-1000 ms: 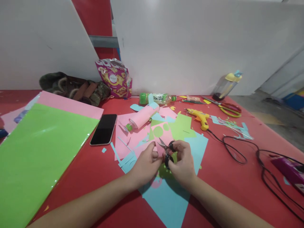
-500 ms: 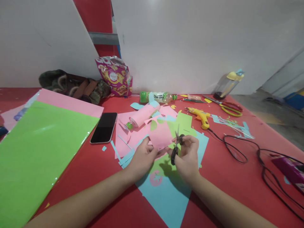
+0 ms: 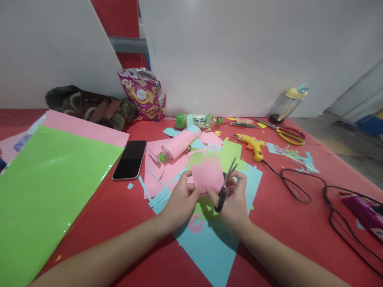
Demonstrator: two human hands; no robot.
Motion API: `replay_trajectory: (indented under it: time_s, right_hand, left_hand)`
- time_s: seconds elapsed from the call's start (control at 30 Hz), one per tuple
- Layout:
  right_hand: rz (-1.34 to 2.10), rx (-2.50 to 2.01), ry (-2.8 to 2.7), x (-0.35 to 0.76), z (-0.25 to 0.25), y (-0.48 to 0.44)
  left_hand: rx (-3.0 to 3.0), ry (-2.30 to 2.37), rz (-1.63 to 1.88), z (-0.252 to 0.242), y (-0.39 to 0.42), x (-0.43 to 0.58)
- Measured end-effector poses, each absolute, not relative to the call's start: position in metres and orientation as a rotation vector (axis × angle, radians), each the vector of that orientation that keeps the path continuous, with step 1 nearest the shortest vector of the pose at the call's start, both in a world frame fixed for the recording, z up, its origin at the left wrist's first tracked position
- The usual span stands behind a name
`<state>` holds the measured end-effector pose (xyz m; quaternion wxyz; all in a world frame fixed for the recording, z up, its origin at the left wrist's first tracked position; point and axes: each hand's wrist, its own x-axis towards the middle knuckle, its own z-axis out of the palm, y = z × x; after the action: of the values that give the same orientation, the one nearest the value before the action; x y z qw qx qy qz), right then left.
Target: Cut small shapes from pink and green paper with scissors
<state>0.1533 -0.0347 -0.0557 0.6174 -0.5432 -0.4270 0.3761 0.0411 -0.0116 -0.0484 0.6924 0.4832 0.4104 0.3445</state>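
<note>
A small pink paper piece (image 3: 208, 171) stands upright between my two hands. My left hand (image 3: 182, 199) pinches its lower left edge. My right hand (image 3: 233, 199) is wrapped round small black-handled scissors (image 3: 222, 197), whose blades point up past the paper's right side, and its thumb reaches the paper's lower edge. Beneath my hands lie a light blue sheet (image 3: 209, 247) and a pink round cutout (image 3: 196, 224), with green paper between. Beyond the held piece is a pink-wrapped bottle (image 3: 181, 144) with a green cap, resting on pink paper (image 3: 149, 183).
A phone (image 3: 130, 159) and large green sheets (image 3: 60, 179) lie on the left. To the right are a yellow glue gun (image 3: 253, 145) with a black cord (image 3: 287, 181) and larger scissors (image 3: 290, 135). A snack bag (image 3: 142, 95), green-capped bottle (image 3: 199, 120) and tumbler (image 3: 287, 104) line the back.
The pink paper has turned to face me more squarely, and my right thumb has come to its lower edge. The scissors now tilt to the right, away from the paper.
</note>
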Motion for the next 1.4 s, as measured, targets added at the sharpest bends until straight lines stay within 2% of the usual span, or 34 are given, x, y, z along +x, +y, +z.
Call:
replay_trajectory:
  time_s: [0.67, 1.03, 1.23, 1.4]
  right_hand:
    - [0.952, -1.265, -0.963, 0.155, -0.058, -0.033]
    - [0.967, -1.25, -0.948, 0.157, -0.057, -0.031]
    - [0.997, -1.227, -0.886, 0.159, -0.055, -0.029]
    - [1.05, -1.235, -0.821, 0.16, -0.056, -0.028]
  left_hand:
    - [1.308, 1.082, 0.699, -0.059, -0.016, 0.04]
    - [1.672, 1.084, 0.641, -0.042, -0.003, 0.033]
    - [1.525, 1.134, 0.626, -0.036, 0.002, 0.03]
    - [1.178, 1.076, 0.8, -0.033, 0.009, 0.027]
